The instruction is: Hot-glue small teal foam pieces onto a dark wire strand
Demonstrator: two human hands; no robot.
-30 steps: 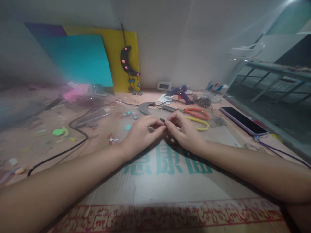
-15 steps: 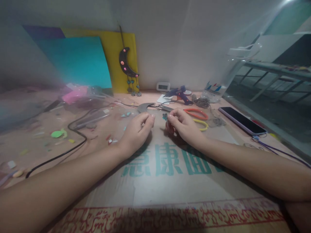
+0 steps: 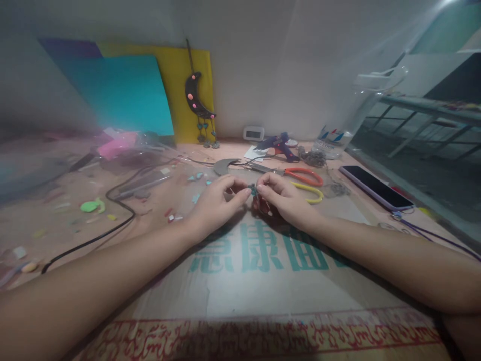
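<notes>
A small teal-and-grey piece point(image 3: 252, 189) sits between my hands above the cardboard, too small to tell its kind. My right hand point(image 3: 287, 199) pinches it from the right with thumb and forefinger, the other fingers curled below. From the left, my left hand point(image 3: 221, 204) reaches it, thumb tip against its edge and fingers bent. Just beyond the right hand lie scissors with one orange and one yellow handle point(image 3: 304, 176). Past the left hand is a grey crescent point(image 3: 224, 166), with several small blue scraps point(image 3: 196, 177) nearby.
Cardboard point(image 3: 240, 296) with green lettering covers the table's front. A glue gun point(image 3: 280, 146), a small white digital display point(image 3: 253, 133) and twine point(image 3: 311, 157) stand behind. At right lies a phone point(image 3: 376, 188); a black cable point(image 3: 122, 220) crosses the scraps at left. A decorated moon point(image 3: 195, 98) hangs behind.
My left hand has moved right and now touches the small teal-and-grey piece. My right hand has brought the piece slightly down and left.
</notes>
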